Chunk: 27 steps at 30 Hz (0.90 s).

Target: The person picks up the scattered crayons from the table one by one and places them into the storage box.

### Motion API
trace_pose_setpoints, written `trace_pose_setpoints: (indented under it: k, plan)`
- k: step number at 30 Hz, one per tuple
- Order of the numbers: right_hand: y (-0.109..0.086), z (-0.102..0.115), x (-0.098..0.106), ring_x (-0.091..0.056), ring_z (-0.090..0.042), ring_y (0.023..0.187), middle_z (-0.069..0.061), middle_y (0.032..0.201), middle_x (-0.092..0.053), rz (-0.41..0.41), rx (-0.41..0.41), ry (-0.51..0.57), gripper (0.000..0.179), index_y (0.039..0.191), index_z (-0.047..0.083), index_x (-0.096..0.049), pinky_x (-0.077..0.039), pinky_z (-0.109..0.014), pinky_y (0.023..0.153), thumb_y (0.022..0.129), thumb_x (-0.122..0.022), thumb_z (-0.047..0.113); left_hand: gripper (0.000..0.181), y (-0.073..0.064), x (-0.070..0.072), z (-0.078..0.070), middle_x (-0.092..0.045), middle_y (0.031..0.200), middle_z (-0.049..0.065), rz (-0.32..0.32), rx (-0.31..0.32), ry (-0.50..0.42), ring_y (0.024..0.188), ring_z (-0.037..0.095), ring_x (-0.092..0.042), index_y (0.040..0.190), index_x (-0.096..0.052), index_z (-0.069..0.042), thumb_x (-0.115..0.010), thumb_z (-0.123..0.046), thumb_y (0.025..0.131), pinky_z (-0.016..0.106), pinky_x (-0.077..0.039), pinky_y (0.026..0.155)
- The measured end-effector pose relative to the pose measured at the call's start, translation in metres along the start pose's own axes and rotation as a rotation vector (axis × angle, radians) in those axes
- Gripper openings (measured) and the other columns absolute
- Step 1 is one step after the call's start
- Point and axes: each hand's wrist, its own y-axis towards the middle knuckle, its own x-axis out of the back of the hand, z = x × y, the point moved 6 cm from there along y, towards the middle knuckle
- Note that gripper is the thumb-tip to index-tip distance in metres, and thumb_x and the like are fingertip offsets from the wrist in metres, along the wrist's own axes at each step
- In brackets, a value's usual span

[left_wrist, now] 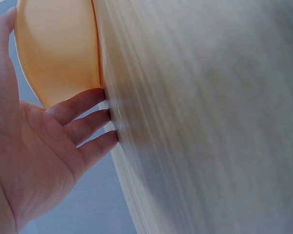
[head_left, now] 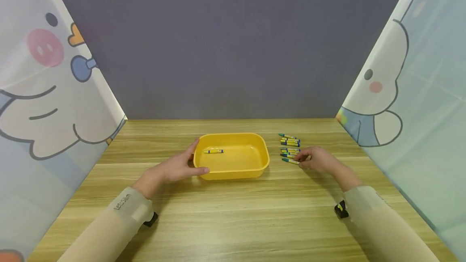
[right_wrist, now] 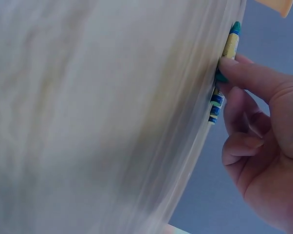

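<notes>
Right grip [head_left: 318, 160] nearly closed, thumb and finger pinching rear end of green-tipped crayon [head_left: 290, 161], at near end of crayon row [head_left: 290, 144], right of yellow tray [head_left: 238, 161]. Left grip [head_left: 178, 167] spread wide round tray's left end, thumb on near rim, fingers along outer wall. Lone crayon [head_left: 214, 151] inside tray, left side. Tray sits on wooden table [head_left: 236, 221].

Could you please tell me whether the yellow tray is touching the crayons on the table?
Apart: the head view shows bare tabletop between the yellow tray and the crayons to its right.
</notes>
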Motion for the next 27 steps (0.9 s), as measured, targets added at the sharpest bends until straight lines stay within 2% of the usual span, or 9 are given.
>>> trace_pose_setpoints:
  k: [4, 8, 12, 21, 27]
  plan:
    - [-0.001, 0.002, 0.003, -0.065, -0.014, 0.090, -0.005, 0.106, -0.082, -0.042, 0.004, -0.011, 0.016, 0.112, 0.010, -0.085, -0.053, -0.035, 0.079, 0.097, -0.081, 0.010, 0.130, 0.000, -0.001, -0.001, -0.063, 0.156, 0.018, 0.005, -0.001, -0.007, 0.141, 0.031, -0.063, 0.178, 0.010, -0.024, -0.075, -0.074, 0.093, 0.061, -0.042, 0.124]
    - [0.000, 0.005, 0.007, -0.057, -0.011, 0.079, -0.005, 0.106, -0.079, -0.078, -0.024, 0.039, 0.018, 0.117, 0.010, -0.084, -0.049, -0.030, 0.070, 0.101, -0.077, 0.010, 0.131, 0.000, -0.001, -0.002, -0.064, 0.155, 0.017, 0.002, 0.004, -0.002, 0.140, 0.031, -0.064, 0.178, 0.010, -0.024, -0.075, -0.074, 0.093, 0.060, -0.043, 0.124]
    - [0.004, 0.014, 0.013, -0.054, -0.010, 0.070, -0.008, 0.107, -0.078, -0.133, -0.022, 0.071, 0.019, 0.120, 0.009, -0.083, -0.047, -0.027, 0.062, 0.103, -0.075, 0.010, 0.130, 0.001, -0.001, -0.002, -0.063, 0.157, 0.017, 0.000, 0.005, 0.003, 0.142, 0.031, -0.063, 0.178, 0.010, -0.024, -0.075, -0.075, 0.092, 0.060, -0.042, 0.124]
    - [0.022, 0.050, 0.020, -0.056, -0.019, 0.078, -0.012, 0.119, -0.074, -0.196, -0.021, 0.093, 0.021, 0.124, 0.011, -0.082, -0.048, -0.031, 0.065, 0.106, -0.073, 0.017, 0.129, -0.002, 0.001, -0.002, -0.059, 0.161, 0.021, -0.001, 0.016, 0.005, 0.145, 0.034, -0.060, 0.178, 0.009, -0.026, -0.074, -0.076, 0.092, 0.061, -0.041, 0.125]
    - [0.044, 0.083, 0.014, -0.059, -0.019, 0.078, -0.010, 0.117, -0.075, -0.198, 0.027, 0.157, 0.020, 0.123, 0.014, -0.082, -0.050, -0.030, 0.066, 0.106, -0.074, 0.018, 0.129, -0.002, 0.001, -0.001, -0.057, 0.162, 0.022, -0.003, 0.016, 0.010, 0.146, 0.036, -0.059, 0.178, 0.010, -0.028, -0.074, -0.076, 0.092, 0.061, -0.041, 0.125]
